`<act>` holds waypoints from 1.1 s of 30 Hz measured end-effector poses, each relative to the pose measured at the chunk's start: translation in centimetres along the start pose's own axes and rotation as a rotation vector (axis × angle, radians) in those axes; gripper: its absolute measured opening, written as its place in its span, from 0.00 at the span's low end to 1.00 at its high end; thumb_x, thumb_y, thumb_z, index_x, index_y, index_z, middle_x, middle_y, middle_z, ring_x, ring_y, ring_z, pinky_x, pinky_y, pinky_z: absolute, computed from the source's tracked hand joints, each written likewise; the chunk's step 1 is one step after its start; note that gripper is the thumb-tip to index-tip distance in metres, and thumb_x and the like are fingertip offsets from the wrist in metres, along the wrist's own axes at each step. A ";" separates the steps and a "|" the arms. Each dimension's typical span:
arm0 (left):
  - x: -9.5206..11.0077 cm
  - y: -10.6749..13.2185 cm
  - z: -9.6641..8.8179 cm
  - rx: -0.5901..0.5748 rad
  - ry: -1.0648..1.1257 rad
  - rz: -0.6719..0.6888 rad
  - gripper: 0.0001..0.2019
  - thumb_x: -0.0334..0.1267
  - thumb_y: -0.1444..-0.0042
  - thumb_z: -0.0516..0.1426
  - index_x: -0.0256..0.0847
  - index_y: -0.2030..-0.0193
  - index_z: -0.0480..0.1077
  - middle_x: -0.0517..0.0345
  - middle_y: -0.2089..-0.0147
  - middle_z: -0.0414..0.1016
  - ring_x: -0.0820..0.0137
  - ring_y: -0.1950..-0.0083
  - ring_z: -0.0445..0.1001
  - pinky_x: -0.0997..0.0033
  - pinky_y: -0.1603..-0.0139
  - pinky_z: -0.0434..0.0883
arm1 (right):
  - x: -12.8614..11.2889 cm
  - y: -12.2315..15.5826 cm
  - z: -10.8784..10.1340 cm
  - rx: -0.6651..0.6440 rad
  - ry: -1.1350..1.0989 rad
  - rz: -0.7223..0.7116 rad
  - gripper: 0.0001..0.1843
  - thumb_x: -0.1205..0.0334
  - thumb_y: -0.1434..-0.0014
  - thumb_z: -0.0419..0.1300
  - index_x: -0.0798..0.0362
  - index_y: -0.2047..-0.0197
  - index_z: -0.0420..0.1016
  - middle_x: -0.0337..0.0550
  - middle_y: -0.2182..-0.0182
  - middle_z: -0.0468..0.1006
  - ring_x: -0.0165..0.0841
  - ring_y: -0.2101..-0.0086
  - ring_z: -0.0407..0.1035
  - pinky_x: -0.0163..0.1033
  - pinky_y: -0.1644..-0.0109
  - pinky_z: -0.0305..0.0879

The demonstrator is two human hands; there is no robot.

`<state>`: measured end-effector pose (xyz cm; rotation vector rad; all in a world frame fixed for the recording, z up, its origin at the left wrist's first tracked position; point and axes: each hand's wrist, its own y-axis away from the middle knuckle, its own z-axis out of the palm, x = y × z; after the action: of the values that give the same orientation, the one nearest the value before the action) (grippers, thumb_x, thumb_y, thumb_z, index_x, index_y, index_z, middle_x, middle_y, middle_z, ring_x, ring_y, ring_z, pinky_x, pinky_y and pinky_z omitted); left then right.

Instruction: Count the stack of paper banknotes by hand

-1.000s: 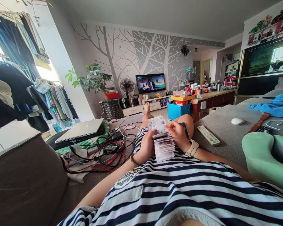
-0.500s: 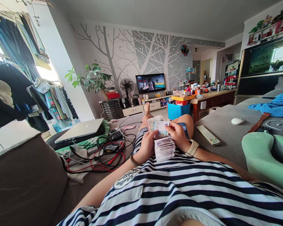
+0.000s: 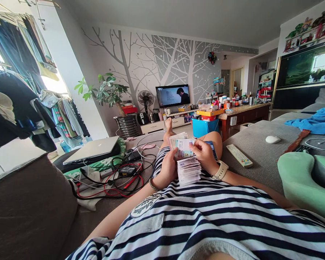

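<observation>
My left hand (image 3: 169,165) is closed on the left edge of several banknotes (image 3: 184,148), its thumb near their lower left. My right hand (image 3: 205,155) pinches the right edge of the front note, which shows a figure 5. More notes, pale and pinkish, stick up behind it. A stack of pale purple banknotes (image 3: 189,171), fanned in overlapping rows, lies on my lap just below both hands. Behind my right hand a dark blue flat thing (image 3: 212,148) rests by my thigh, partly hidden.
On the sofa to my right lie a remote control (image 3: 239,156), a white mouse (image 3: 273,139) and a green neck pillow (image 3: 298,180). To my left are a laptop (image 3: 92,150) and tangled cables (image 3: 127,171). A blue box (image 3: 204,128) stands beside a cluttered table (image 3: 249,107).
The front note has shifted slightly, and more of its face shows above my left thumb. My left thumb has drawn back a little to the left. The television picture differs.
</observation>
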<state>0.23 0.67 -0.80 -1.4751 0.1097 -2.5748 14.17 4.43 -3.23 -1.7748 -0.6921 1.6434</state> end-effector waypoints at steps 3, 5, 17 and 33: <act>0.0 0.0 0.0 0.035 0.002 0.011 0.06 0.35 0.47 0.59 0.36 0.71 0.75 0.60 0.77 0.75 0.72 0.76 0.70 0.73 0.69 0.68 | -0.3 0.1 0.0 -0.017 -0.020 -0.010 0.20 0.46 0.39 0.58 0.52 0.73 0.63 0.35 0.78 0.63 0.29 0.75 0.57 0.35 0.72 0.53; 0.1 0.1 0.0 0.064 -0.007 0.026 0.05 0.34 0.48 0.60 0.36 0.72 0.74 0.62 0.81 0.71 0.72 0.76 0.69 0.74 0.69 0.67 | -0.3 0.2 0.0 -0.022 -0.022 -0.016 0.19 0.47 0.39 0.58 0.52 0.73 0.64 0.35 0.78 0.63 0.29 0.75 0.57 0.35 0.71 0.53; -0.5 -0.5 -0.5 -0.024 0.018 -0.026 0.06 0.36 0.48 0.59 0.35 0.67 0.76 0.56 0.71 0.79 0.70 0.72 0.75 0.72 0.66 0.70 | -0.6 0.0 0.3 0.052 0.025 0.012 0.20 0.45 0.41 0.60 0.53 0.73 0.67 0.37 0.78 0.68 0.30 0.75 0.60 0.35 0.71 0.56; 0.8 0.6 0.6 0.047 -0.110 0.044 0.10 0.29 0.45 0.55 0.37 0.73 0.76 0.60 0.80 0.73 0.67 0.69 0.74 0.72 0.61 0.70 | -0.6 0.2 0.1 0.087 0.017 -0.022 0.17 0.48 0.44 0.64 0.52 0.71 0.68 0.38 0.77 0.71 0.31 0.75 0.64 0.35 0.71 0.59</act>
<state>0.44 -0.06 0.07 -1.5752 0.0663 -2.4387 14.03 3.85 -2.98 -1.7118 -0.6211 1.6175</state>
